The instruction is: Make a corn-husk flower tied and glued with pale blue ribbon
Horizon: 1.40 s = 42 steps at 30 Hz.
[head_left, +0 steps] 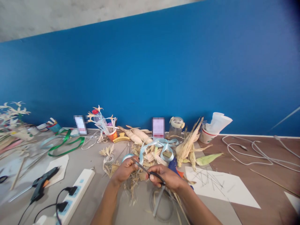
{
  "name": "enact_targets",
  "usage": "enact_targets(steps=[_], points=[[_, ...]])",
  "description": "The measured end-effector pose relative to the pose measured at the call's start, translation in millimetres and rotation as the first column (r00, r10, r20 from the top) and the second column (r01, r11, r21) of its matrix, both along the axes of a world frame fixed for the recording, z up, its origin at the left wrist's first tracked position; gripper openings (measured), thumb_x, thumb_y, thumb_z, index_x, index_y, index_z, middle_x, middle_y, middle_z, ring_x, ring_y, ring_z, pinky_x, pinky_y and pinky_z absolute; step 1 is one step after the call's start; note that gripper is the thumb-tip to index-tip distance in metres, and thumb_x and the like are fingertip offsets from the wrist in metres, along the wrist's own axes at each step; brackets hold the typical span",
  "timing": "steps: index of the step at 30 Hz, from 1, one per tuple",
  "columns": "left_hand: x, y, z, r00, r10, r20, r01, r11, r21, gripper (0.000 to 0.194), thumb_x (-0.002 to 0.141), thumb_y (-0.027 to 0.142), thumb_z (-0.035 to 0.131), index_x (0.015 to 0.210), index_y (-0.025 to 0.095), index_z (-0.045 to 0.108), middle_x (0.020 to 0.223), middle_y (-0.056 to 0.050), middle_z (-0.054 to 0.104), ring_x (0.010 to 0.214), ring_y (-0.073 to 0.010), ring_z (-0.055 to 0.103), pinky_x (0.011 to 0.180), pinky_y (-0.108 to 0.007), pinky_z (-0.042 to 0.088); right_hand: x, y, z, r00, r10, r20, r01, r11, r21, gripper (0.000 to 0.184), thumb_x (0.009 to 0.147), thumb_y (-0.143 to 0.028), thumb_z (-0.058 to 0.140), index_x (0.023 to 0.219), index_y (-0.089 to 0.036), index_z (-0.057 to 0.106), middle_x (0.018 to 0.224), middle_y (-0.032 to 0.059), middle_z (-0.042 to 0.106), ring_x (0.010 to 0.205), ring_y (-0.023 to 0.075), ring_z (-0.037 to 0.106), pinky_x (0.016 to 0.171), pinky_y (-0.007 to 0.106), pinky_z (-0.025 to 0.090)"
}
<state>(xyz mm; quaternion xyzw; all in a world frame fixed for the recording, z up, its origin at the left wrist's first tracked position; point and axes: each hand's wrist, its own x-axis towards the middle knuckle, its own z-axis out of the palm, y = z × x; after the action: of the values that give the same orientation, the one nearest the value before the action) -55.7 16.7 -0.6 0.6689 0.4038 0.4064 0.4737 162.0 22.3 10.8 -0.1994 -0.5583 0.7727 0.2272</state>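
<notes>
Table (132, 211), grey at left and middle, brown at right, its far edge running along a blue wall (150, 72) with a strip of rough grey surface above it at far left. Far left: white flowers (17, 111), a green ribbon (66, 137) in loops, and a phone (81, 125), screen blurred. Near left: a black glue gun (41, 185) on its side and a white power strip (79, 186) with two black plugs in it. Far middle, left to right: a red paper cup (112, 135), a yellow comb (122, 137), a second phone (158, 126) propped upright, and a lidded clear jar (175, 129). Far right: a white cup (207, 137) holding rolled paper, and a white cable in loops. Near right: a white sheet (225, 190) with thin dark wires across it.

Scissors (143, 167), one pair, at near middle, raised between your two hands, blades pointing to the far left. Your right hand (166, 177): fingers curled closed around the black handles. Your left hand (126, 170): fingers bent inward, thumb close to the blade tips; you cannot tell how tightly they close or whether they pinch anything. Dry corn husks (188, 148) and pale blue ribbon (142, 153) lie heaped just beyond both hands.
</notes>
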Motion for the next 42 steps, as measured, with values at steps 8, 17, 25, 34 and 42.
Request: enact_targets(steps=[8, 17, 25, 34, 42], points=[[1, 1, 0.8, 0.999, 0.036, 0.007, -0.036, 0.999, -0.021, 0.035, 0.076, 0.049, 0.056, 0.063, 0.017, 0.052, 0.066, 0.001, 0.044, 0.065, -0.0141, 0.04, 0.063, -0.028, 0.032, 1, 0, 6.6, 0.999, -0.004, 0.05, 0.004, 1.0, 0.008, 0.041, 0.067, -0.051, 0.068, 0.079, -0.013, 0.062, 0.045, -0.0081, 0.043, 0.042, 0.0049, 0.029, 0.044, 0.02, 0.019], [-1, -2, -10.2, 0.959, 0.172, 0.227, -0.124, 0.97, -0.209, 0.041, 0.066, 0.056, 0.064, 0.064, 0.016, 0.053, 0.06, 0.002, 0.046, 0.053, -0.0096, 0.038, 0.053, -0.025, 0.029, -5, -4, 7.5, 0.988, 0.015, -0.156, -0.033, 0.993, -0.112, 0.045, 0.068, -0.052, 0.065, 0.083, -0.009, 0.064, 0.049, -0.0041, 0.048, 0.044, 0.0062, 0.034, 0.047, 0.021, 0.02], [1, -2, -3.4, 0.978, 0.131, 0.163, -0.091, 0.968, -0.233, 0.044, 0.062, 0.058, 0.065, 0.064, 0.016, 0.053, 0.055, 0.004, 0.041, 0.051, -0.0091, 0.032, 0.051, -0.025, 0.026, -13, -7, 0.0, 0.99, -0.06, -0.129, 0.048, 0.994, -0.098, 0.045, 0.066, -0.053, 0.068, 0.08, -0.01, 0.064, 0.045, -0.0062, 0.044, 0.042, 0.0053, 0.032, 0.046, 0.021, 0.018], [-4, 1, 2.1, 0.998, 0.029, -0.058, -0.029, 1.0, -0.005, 0.036, 0.077, 0.048, 0.054, 0.059, 0.017, 0.05, 0.066, 0.001, 0.042, 0.066, -0.0141, 0.039, 0.065, -0.028, 0.033, -4, -3, 5.4, 0.999, -0.045, 0.015, 0.045, 0.998, 0.035, 0.044, 0.067, -0.056, 0.065, 0.076, -0.013, 0.063, 0.046, -0.0077, 0.04, 0.042, 0.005, 0.028, 0.043, 0.021, 0.018], [-2, 0, 4.9, 0.989, 0.03, -0.142, -0.021, 0.998, 0.061, 0.042, 0.079, 0.055, 0.046, 0.061, 0.018, 0.052, 0.067, -0.001, 0.044, 0.066, -0.0158, 0.04, 0.064, -0.029, 0.034, -3, -3, -2.6, 1.0, -0.009, -0.023, 0.009, 1.0, -0.027, 0.042, 0.07, -0.052, 0.065, 0.083, -0.012, 0.065, 0.048, -0.0061, 0.045, 0.044, 0.0058, 0.033, 0.045, 0.02, 0.021]])
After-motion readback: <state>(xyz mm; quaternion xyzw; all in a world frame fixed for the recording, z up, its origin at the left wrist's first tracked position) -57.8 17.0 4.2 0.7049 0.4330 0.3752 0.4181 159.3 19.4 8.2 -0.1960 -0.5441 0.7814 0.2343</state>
